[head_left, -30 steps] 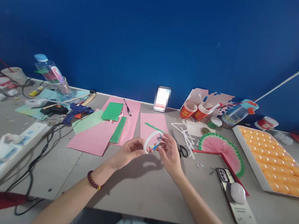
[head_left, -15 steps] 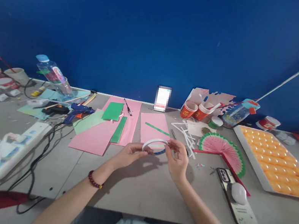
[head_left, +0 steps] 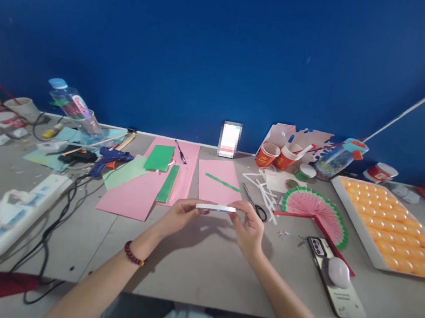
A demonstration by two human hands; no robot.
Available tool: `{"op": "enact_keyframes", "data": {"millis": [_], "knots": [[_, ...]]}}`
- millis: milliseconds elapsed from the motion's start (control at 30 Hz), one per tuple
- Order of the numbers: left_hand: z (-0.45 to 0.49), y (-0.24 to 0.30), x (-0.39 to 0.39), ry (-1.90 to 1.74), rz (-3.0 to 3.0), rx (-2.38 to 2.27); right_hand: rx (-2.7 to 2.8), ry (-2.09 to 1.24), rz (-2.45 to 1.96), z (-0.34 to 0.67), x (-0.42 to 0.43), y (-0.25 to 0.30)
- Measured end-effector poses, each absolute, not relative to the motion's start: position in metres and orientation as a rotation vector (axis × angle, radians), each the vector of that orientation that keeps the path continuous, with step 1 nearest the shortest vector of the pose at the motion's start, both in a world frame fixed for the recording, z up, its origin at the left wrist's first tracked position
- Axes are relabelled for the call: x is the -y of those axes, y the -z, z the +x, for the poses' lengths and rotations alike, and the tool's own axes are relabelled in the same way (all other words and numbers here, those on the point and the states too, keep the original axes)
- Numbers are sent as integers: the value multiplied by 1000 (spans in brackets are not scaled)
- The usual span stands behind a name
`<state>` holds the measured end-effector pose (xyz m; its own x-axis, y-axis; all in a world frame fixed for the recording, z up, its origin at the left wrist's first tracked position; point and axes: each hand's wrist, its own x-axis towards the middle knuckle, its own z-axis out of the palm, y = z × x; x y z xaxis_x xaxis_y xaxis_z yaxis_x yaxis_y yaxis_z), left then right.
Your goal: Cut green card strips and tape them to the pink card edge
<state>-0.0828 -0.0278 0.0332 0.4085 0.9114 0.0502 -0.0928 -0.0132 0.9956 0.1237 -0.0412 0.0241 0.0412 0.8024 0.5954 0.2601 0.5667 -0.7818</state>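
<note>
Both hands hold a thin white tape ring (head_left: 215,207) edge-on and level above the grey table (head_left: 185,264). My left hand (head_left: 178,216), with a dark red bead bracelet at the wrist, pinches the ring's left side. My right hand (head_left: 248,228) pinches its right side. A pink paper sheet (head_left: 219,179) with a green strip on it lies just behind the ring. Black-handled scissors (head_left: 255,206) lie right of my right hand.
Pink and green sheets (head_left: 146,185), a blue glue gun (head_left: 112,155) and a power strip with cables (head_left: 17,212) lie left. A watermelon paper fan (head_left: 316,210), a phone with a mouse (head_left: 334,273), a tray of orange balls (head_left: 393,226), red cups (head_left: 276,156) and bottles stand right.
The ring has turned from facing me, to tilted, to flat and edge-on between both hands. My hands stayed over the same spot and moved slightly apart.
</note>
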Motion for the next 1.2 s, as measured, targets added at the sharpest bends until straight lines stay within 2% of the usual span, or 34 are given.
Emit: {"op": "enact_keyframes", "data": {"millis": [333,533,767,933,1200], "knots": [[-80,-36,27,-1177,1562,-861,1668,-243,-908,119,48,-37],[-82,-36,27,-1217,1562,-880,1699,-384,-964,119,46,-34],[-83,-29,22,-1311,1288,-944,1626,-620,-1104,120,41,-28],[-82,-29,22,-1300,1192,-984,1533,-651,-1095,119,41,-25],[-78,-39,33,-1373,1801,-1044,1676,-348,-1033,116,49,-32]]}}
